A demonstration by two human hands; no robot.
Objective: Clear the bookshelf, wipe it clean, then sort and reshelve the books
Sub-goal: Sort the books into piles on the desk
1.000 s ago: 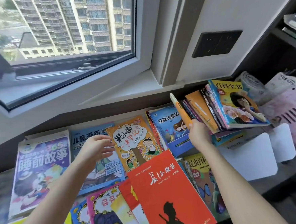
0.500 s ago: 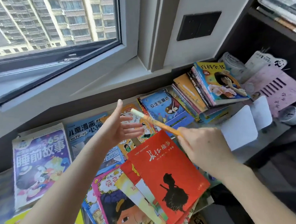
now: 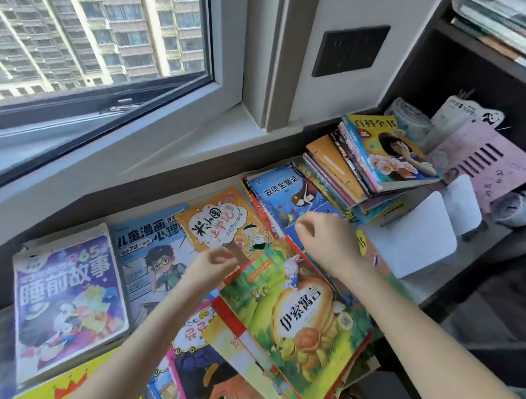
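Head view. A green paperback picture book with a tortoise and a rabbit on its cover (image 3: 298, 318) lies face up on a fanned pile of books, lower centre of the frame, on the grey surface (image 3: 477, 253) below the window. Left hand (image 3: 212, 266) — fingers loosely curled, holding nothing — hovers just left of the book's upper corner. Right hand (image 3: 327, 241) — just right of that corner, fingers curled; whether they pinch anything cannot be told. A leaning stack of colourful books (image 3: 386, 153) stands upper right, beside the dark bookshelf (image 3: 452, 70).
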